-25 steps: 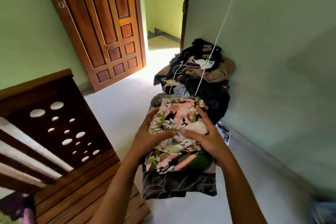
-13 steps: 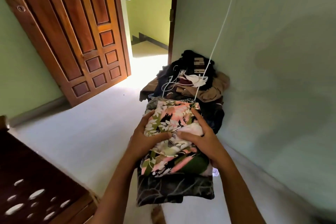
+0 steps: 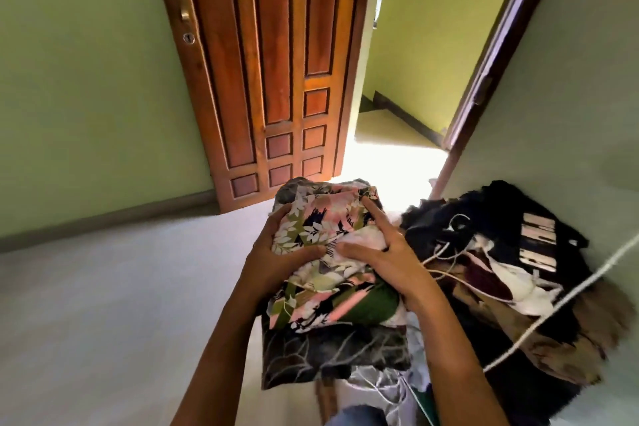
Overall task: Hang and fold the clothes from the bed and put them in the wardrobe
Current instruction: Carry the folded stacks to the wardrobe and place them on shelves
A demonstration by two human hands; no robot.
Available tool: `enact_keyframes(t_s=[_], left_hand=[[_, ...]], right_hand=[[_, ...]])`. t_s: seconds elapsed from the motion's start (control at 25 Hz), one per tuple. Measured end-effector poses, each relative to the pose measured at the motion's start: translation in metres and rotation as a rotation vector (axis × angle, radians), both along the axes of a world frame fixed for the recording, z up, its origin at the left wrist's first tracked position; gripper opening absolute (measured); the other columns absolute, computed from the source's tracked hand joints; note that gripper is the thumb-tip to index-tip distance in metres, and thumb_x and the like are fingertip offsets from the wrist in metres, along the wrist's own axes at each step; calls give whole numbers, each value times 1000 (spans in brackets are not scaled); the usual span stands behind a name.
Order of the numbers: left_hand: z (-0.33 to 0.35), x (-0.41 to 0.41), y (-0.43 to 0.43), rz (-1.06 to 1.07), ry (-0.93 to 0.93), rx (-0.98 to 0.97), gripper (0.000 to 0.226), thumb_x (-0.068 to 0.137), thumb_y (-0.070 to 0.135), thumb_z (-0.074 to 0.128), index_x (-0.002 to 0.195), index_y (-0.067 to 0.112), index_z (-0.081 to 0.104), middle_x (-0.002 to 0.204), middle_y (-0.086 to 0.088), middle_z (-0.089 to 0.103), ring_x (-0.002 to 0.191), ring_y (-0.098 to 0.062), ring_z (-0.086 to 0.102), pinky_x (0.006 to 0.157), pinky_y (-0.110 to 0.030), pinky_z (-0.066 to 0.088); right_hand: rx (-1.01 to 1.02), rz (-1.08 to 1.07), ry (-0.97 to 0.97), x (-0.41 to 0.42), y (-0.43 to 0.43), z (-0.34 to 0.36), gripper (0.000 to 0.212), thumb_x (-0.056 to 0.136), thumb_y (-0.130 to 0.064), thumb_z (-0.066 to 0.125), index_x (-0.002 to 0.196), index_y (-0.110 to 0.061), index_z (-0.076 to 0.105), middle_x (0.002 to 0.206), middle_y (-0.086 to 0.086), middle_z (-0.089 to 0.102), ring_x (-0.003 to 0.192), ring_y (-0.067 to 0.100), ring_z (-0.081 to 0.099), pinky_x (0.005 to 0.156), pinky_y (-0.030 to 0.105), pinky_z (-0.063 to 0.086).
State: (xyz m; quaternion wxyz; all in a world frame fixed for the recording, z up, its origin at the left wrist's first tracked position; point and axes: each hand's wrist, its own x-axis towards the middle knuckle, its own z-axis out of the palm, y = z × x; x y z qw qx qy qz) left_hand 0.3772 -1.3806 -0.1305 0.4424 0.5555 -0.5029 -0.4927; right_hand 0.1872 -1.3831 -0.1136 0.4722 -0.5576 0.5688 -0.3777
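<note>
I carry a stack of folded clothes (image 3: 321, 294) in front of me, a floral pink, green and white garment on top and a dark leaf-print one (image 3: 332, 353) underneath. My left hand (image 3: 276, 252) grips the stack's left side, thumb pressed on top. My right hand (image 3: 383, 252) holds the right side, fingers spread over the floral cloth and thumb meeting the left thumb. Neither bed nor wardrobe is in view.
A pile of dark, brown and white clothes (image 3: 511, 273) lies on the floor by the right wall, with a white cord (image 3: 567, 294) running across it. A wooden door (image 3: 269, 73) stands open ahead; the doorway (image 3: 408, 86) lies beyond. Pale floor (image 3: 114, 304) stretches to the left.
The view has turned left toward the door; the clothes pile now sits to the right and the wooden bed frame has left view. Both hands keep the same hold on the stack.
</note>
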Motion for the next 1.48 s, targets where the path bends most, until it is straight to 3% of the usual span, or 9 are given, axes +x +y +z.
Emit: enact_keyframes(t_s=[0.12, 0.28, 0.44, 0.56, 0.72, 1.04, 1.16, 1.24, 1.48], left_hand=[[-6, 44, -64, 167, 16, -7, 104, 36, 53, 81, 131, 41, 40, 121, 9, 59, 102, -8, 61, 91, -34, 50], [11, 108, -132, 390, 9, -5, 97, 42, 47, 83, 128, 43, 40, 115, 15, 59, 96, 2, 59, 77, -19, 47], [23, 180, -171, 666, -21, -15, 99, 36, 59, 77, 127, 46, 40, 118, 14, 58, 102, -5, 60, 89, -30, 49], [17, 242, -177, 843, -44, -7, 104, 36, 59, 76, 132, 43, 40, 120, 14, 57, 100, -1, 59, 88, -27, 48], [10, 334, -184, 1008, -47, 11, 105, 34, 59, 76, 132, 44, 40, 117, 14, 57, 99, -2, 59, 89, -29, 48], [29, 559, -200, 1189, -52, 17, 102, 38, 55, 79, 131, 46, 41, 115, 14, 58, 97, -6, 61, 87, -30, 51], [27, 629, -203, 1252, 3, 24, 90, 52, 44, 86, 130, 45, 41, 104, 22, 55, 89, 1, 57, 74, -21, 49], [18, 679, -206, 1301, 22, 34, 82, 62, 35, 86, 130, 44, 41, 101, 22, 52, 84, 7, 52, 66, -15, 43], [8, 842, -225, 1410, 56, -1, 84, 67, 30, 81, 135, 47, 34, 103, 19, 48, 86, 2, 54, 69, -19, 47]], right_hand=[[-30, 171, -31, 47, -96, -10, 81, 73, -31, 78, 138, -47, 32, 144, -5, 37, 127, 19, 41, 107, 40, 37], [-26, 400, -32, 124, -209, -2, 86, 69, -37, 80, 139, -49, 33, 145, -5, 39, 128, 19, 43, 107, 42, 39], [-32, 690, -103, 222, -292, 16, 86, 71, -24, 80, 141, -42, 34, 134, -6, 46, 111, 13, 56, 97, 32, 49], [35, 879, -132, 309, -320, 9, 84, 67, -27, 80, 133, -50, 34, 122, -6, 50, 101, 14, 62, 87, 28, 54], [67, 1014, -132, 425, -344, -5, 86, 55, -39, 80, 127, -57, 36, 128, 0, 50, 102, 21, 63, 84, 33, 56], [75, 1184, -189, 682, -378, 4, 76, 68, -27, 82, 117, -66, 38, 127, -3, 48, 99, 25, 65, 75, 31, 58], [90, 1269, -176, 762, -384, 3, 78, 70, -26, 80, 124, -64, 38, 127, -9, 45, 105, 23, 63, 87, 36, 56], [127, 1322, -174, 820, -390, -4, 74, 72, -22, 79, 127, -55, 44, 128, -7, 47, 105, 23, 63, 86, 34, 56], [146, 1435, -138, 1016, -413, -22, 69, 70, -22, 81, 124, -51, 50, 130, 2, 52, 104, 25, 64, 87, 44, 55]])
